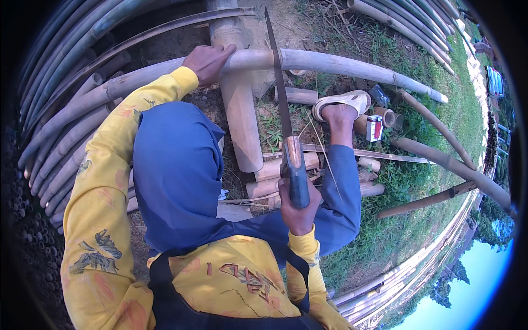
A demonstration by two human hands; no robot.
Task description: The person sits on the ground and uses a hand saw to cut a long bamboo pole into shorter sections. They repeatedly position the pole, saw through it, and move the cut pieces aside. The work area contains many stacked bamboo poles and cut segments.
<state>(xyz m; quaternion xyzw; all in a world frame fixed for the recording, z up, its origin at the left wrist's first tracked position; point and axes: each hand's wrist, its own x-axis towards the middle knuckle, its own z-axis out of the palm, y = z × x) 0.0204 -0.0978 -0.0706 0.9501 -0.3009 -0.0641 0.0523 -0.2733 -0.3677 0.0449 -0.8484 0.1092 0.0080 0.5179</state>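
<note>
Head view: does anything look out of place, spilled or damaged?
One thing: a small red-and-white box sits among cut bamboo pieces beside the sandal, looking like stray packaging. I see no spill, and no clear damage to the saw.

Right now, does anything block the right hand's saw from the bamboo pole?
Nothing visible does: the saw in the right hand crosses the bamboo pole directly. The left hand rests on the pole, left of the saw.

Right of the saw (285, 107), the leg (345, 187) obstructs passage.

Dark-bladed handsaw (284, 113) crosses the bamboo pole (254, 59); the pole is pale.
</note>
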